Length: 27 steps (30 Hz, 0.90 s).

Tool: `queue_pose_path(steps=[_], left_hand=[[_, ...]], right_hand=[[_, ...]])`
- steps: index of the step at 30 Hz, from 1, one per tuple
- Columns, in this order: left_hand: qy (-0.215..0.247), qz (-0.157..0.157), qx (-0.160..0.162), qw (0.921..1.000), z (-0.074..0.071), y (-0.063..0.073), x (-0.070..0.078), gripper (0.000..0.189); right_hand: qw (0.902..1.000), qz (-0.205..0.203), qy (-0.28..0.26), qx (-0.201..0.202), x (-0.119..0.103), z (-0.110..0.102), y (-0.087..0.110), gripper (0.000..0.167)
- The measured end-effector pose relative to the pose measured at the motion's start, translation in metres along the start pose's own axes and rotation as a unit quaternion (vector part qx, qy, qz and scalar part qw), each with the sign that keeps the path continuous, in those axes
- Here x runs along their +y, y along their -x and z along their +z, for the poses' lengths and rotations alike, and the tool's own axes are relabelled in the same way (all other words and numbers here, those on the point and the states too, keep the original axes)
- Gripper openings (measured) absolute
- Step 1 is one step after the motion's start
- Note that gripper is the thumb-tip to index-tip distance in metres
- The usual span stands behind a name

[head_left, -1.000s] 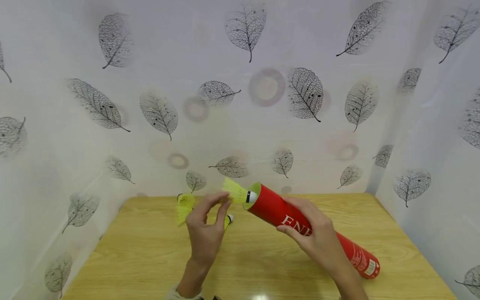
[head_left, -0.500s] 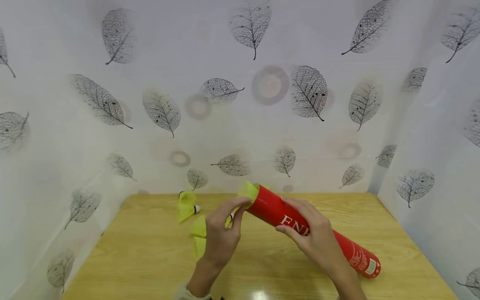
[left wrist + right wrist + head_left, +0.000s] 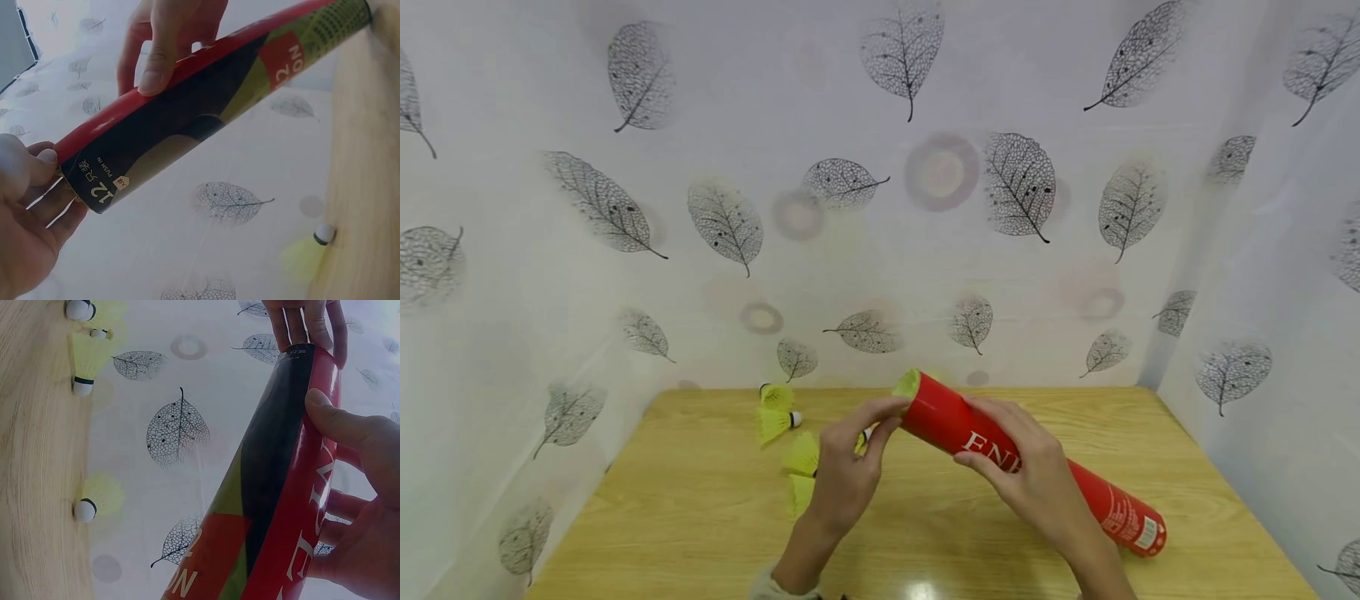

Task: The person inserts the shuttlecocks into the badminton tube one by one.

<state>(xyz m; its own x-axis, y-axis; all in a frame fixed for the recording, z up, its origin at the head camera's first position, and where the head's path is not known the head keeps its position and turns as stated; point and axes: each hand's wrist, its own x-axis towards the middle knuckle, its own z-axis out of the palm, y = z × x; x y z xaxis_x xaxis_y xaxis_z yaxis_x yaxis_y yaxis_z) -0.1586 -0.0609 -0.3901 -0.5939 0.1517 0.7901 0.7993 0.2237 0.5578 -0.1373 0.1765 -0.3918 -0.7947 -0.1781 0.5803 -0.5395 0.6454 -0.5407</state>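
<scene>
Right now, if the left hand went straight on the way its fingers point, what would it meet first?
Most likely the open end of the red tube: the left hand is right at that rim, though exact depth there is hard to judge.

Pale sleeve cuff [image 3: 769, 587], perhaps cream.

Tilted tube [image 3: 200, 115], fingers [image 3: 54, 202] at end, shuttlecock [image 3: 312, 247]

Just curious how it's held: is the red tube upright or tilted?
Tilted: the red tube slants, its open end raised beside the left hand, its barcode end lower, near the table.
</scene>
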Motion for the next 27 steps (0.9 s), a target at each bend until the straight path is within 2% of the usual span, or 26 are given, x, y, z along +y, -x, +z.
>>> queue_pose_path(steps=[7, 10, 16, 21, 27], left_hand=[[0.019, -0.036, -0.045, 0.9981, 0.000, 0.001, 0.000, 0.033], [0.018, -0.038, -0.052, 0.9978, 0.000, 0.001, -0.001, 0.032], [0.015, -0.041, -0.058, 0.9974, -0.002, 0.001, -0.002, 0.032], [0.012, -0.047, -0.062, 0.9969, -0.011, 0.002, -0.002, 0.038], [0.013, -0.048, -0.034, 0.9982, -0.027, 0.004, -0.009, 0.034]], right_hand=[[1.0000, 0.002, 0.007, -0.005, 0.000, 0.000, 0.001, 0.070], [0.9999, 0.005, 0.010, -0.008, 0.001, 0.001, 0.001, 0.069], [0.9998, 0.004, 0.013, -0.013, 0.001, 0.002, 0.000, 0.067], [0.9998, 0.009, 0.005, -0.016, 0.001, 0.001, 0.000, 0.067], [0.9998, 0.017, 0.000, -0.011, 0.002, 0.000, 0.000, 0.068]])
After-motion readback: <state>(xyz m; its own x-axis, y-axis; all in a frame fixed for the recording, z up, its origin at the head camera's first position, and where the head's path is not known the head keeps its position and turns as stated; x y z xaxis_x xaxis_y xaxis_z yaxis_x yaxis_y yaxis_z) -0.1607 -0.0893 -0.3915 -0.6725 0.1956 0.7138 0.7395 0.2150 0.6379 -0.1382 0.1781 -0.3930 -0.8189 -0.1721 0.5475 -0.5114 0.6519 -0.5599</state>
